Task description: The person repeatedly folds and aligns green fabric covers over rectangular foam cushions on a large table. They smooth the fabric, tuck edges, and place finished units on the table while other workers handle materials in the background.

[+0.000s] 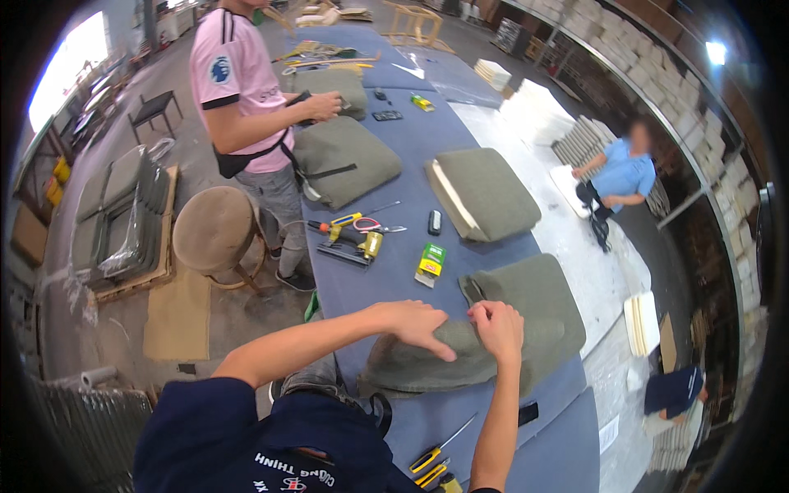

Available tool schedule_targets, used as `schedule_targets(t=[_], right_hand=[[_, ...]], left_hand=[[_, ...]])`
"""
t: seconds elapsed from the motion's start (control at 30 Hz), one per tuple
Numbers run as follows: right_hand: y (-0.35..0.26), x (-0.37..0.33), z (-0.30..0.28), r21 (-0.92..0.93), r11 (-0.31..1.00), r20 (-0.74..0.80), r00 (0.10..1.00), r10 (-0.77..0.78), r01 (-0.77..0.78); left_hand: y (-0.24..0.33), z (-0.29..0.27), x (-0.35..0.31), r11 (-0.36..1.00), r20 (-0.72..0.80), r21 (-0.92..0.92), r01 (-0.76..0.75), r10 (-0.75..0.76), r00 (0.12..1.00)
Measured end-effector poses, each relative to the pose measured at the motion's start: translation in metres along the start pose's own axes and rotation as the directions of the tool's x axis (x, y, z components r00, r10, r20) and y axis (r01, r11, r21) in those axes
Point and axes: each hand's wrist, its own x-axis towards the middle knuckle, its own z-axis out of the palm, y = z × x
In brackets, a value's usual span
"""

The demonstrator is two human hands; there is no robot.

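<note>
**Both hands on the near cushion cover**

I see my left hand (415,322) lying flat on the olive-green cushion (493,333) at the near end of the blue worktop (411,164), fingers spread and pressing the fabric down. My right hand (498,327) is curled shut, pinching a fold of the cover just beside the left. I judge the step in hand to be drawing the cover tight over the padding; the next move calls for a steady pull on the pinched edge while the flat hand keeps the cushion from sliding.

What the right fingers grip beneath the fold I cannot tell. The yellow-handled screwdrivers (431,464) by my elbow are partly cut off at the lower edge. Across the worktop a person in a pink shirt (234,78) handles another cushion (345,160), their tool hidden.
</note>
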Motion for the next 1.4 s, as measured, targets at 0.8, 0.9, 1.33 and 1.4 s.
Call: schedule_targets(t=[0.8, 0.9, 1.33, 1.4], right_hand=[[0.010, -0.059, 0.086, -0.032, 0.977, -0.797, 0.585, -0.152, 0.209], [0.012, -0.067, 0.094, -0.019, 0.985, -0.807, 0.579, -0.116, 0.171], [-0.012, -0.043, 0.062, 0.531, 0.820, -0.790, 0.476, 0.387, 0.214], [0.004, -0.031, 0.067, 0.459, 0.872, -0.808, 0.489, 0.329, 0.172]], left_hand=[[0.035, 0.045, 0.000, 0.896, -0.385, 0.429, -0.110, 0.292, 0.876], [0.038, 0.048, -0.010, 0.899, -0.415, 0.418, -0.135, 0.321, 0.852], [0.013, 0.014, 0.079, 0.965, -0.124, -0.084, -0.248, 0.237, 0.964], [0.018, 0.013, 0.078, 0.969, -0.150, 0.020, -0.247, 0.247, 0.957]])
